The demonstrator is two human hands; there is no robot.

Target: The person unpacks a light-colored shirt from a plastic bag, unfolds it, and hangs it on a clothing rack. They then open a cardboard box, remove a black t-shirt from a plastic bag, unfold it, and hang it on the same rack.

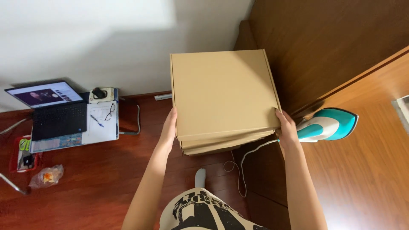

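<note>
Right now the left hand (169, 127) presses flat against the left edge of a stack of flat cardboard boxes (223, 96), fingers pointing up along the side and the thumb out of sight. The right hand (286, 127) does the same on the right edge, fingers curled over the rim near the lower right corner. Both hands are clamped on the stack from opposite sides, so it is held between the palms rather than resting on anything visible.

The stack sits in the middle of the frame, straight ahead of the person and between the two hands, held out at arm's length. It looks close to square, with its top edge tipped away toward the wall (106, 38) and its near edge lowest, where the layered edges of several folded boxes show. Neither hand is nearer than the other; each holds the lower part of its own side.

Just beside the right hand, at the right of the frame, a teal and white iron (328, 124) rests on a wooden surface (366, 162), its white cord (245, 166) trailing down toward the dark red floor (93, 179). A foot in a grey sock (200, 176) shows below the stack.

Well apart, at the left of the frame, an open laptop (53, 110) sits on a low table (111, 135) with papers, a pen (96, 121) and glasses (110, 111). A small plastic bag (47, 175) lies on the floor in the lower left.
</note>
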